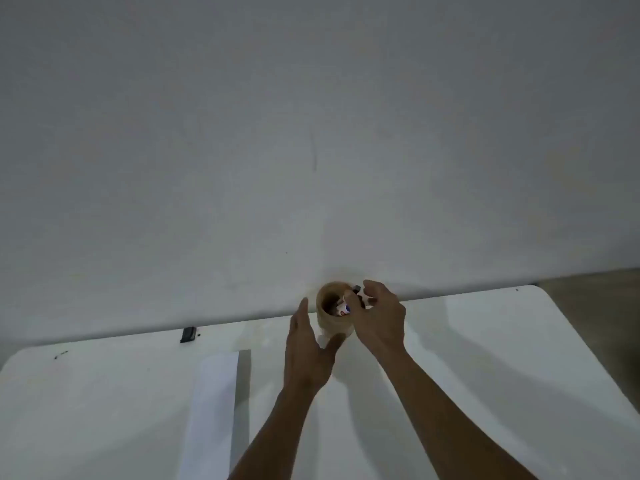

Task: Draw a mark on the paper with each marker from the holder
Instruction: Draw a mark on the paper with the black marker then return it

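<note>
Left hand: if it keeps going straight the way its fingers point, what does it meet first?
Most likely the holder: the left hand is open beside its left wall, fingers aimed up and away. It might slip past to the wall behind; depth is unclear.

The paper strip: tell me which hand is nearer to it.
Left. The left hand is open beside the holder, just right of the paper strip on the table. The right hand is farther right, fingers on a marker at the holder's mouth.
</note>
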`<action>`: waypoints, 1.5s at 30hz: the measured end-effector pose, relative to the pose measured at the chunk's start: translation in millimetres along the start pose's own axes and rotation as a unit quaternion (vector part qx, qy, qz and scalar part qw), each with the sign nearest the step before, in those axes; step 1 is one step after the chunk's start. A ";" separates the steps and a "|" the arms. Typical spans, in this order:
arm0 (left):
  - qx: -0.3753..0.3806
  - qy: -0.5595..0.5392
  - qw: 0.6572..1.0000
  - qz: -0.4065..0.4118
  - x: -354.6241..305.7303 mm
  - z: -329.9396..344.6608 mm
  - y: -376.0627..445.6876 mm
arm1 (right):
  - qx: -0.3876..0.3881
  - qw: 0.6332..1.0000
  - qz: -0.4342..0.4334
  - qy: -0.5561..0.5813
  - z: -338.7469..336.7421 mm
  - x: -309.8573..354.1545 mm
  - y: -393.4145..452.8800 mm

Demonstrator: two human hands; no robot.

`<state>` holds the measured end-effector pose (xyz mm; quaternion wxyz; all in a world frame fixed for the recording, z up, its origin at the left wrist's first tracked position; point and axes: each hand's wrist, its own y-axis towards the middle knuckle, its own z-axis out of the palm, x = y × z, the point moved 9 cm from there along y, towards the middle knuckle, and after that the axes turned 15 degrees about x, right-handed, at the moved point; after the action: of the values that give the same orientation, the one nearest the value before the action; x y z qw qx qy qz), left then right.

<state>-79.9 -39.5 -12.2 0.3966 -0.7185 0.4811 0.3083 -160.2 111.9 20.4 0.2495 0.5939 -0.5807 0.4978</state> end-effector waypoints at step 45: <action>-0.035 -0.091 0.995 0.004 13.5 -111.8 -70.6 | 0.185 0.903 0.042 0.387 72.4 35.0 -77.7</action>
<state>-2.3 -126.7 51.4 0.4125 -0.6987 0.4347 0.3908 -71.4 48.7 45.7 0.3192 0.3656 -0.3604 0.7966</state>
